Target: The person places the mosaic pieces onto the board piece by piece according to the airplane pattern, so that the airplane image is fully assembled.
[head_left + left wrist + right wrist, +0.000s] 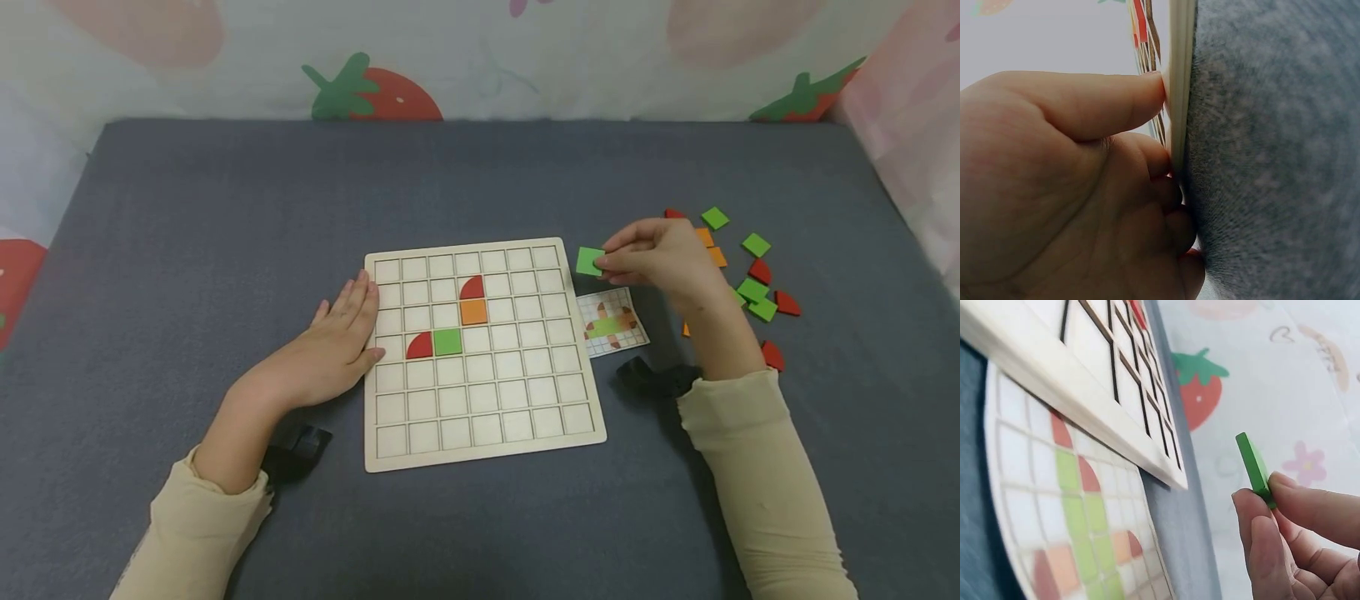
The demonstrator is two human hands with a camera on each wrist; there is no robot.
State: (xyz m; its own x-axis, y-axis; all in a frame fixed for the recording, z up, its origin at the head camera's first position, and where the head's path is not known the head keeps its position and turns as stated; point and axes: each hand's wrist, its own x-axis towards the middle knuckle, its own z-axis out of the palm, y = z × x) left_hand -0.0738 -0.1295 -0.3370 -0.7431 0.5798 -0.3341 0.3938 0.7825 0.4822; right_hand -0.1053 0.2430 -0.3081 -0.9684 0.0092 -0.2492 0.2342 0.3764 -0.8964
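Note:
A wooden grid board lies on the dark cloth. In its cells sit a red quarter-circle tile, an orange square tile, a second red quarter-circle tile and a green square tile. My left hand rests along the board's left edge, fingers straight and the thumb at the rim. Between thumb and fingertips my right hand pinches another green square tile, held off the board's upper right corner. The right wrist view shows this green tile edge-on.
A printed pattern card lies partly under the board's right edge. Several loose green, orange and red tiles are scattered to the right, some behind my right hand and wrist. Black wrist straps sit under both wrists. A strawberry-print cloth hangs behind.

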